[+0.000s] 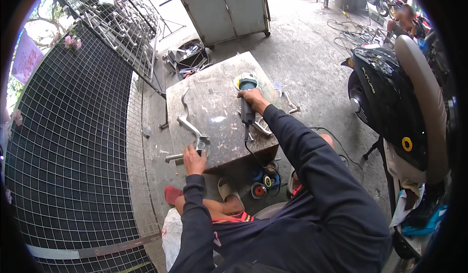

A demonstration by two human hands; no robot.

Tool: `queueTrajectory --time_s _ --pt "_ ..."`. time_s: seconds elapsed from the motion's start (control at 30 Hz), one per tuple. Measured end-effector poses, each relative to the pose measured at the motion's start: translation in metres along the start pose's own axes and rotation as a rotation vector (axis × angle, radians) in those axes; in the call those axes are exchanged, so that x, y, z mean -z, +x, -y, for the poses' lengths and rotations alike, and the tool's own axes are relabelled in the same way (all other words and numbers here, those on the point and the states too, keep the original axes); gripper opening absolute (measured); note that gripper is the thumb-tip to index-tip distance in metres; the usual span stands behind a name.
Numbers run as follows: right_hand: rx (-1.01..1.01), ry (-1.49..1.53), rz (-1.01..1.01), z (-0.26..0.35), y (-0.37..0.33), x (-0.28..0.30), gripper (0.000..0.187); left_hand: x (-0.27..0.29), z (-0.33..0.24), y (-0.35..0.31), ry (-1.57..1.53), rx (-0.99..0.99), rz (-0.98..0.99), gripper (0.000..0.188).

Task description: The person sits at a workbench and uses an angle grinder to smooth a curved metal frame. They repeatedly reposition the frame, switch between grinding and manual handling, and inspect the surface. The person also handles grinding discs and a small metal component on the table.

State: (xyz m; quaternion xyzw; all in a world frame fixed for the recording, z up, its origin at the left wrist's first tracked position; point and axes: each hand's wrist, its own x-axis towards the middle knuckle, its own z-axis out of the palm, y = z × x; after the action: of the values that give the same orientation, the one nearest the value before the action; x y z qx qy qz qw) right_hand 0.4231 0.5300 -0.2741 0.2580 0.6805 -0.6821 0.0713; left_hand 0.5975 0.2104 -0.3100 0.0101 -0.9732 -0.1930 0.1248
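On the low worn bench, my right hand is closed around the body of an angle grinder. The grinder's head, with a yellowish disc, points away from me, and its cord runs down off the near edge. My left hand has its fingers at the near end of a bent silver metal lever, which lies along the bench's left side. The fingertips are partly hidden. Another curved metal piece extends beyond it. Right of the grinder lies a silver metal part, partly covered by my sleeve.
Several grinding discs lie on the floor below the bench, near my feet. A mesh fence runs along the left. A motorcycle stands at right, a grey cabinet and tool bin behind. A person sits far right.
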Motion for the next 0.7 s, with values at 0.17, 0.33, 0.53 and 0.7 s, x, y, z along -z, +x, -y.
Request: queueTrajectory --time_s 0.17,0.33,0.53,0.7 --pt "-0.041 -0.208 -0.125 0.005 0.035 -0.009 0.054 -0.012 0.028 0.025 0.199 0.055 0.106 0.089" --pt "-0.074 -0.287 -0.134 0.007 0.054 -0.016 0.056 -0.039 0.029 0.023 0.184 -0.03 0.119 0.061" --pt "-0.04 -0.23 -0.047 0.015 0.035 -0.004 0.056 -0.035 0.025 0.035 0.053 0.002 0.015 0.05" --pt "-0.07 -0.133 0.038 0.013 0.025 0.0 0.051 0.047 0.045 0.064 -0.806 0.279 0.187 0.043"
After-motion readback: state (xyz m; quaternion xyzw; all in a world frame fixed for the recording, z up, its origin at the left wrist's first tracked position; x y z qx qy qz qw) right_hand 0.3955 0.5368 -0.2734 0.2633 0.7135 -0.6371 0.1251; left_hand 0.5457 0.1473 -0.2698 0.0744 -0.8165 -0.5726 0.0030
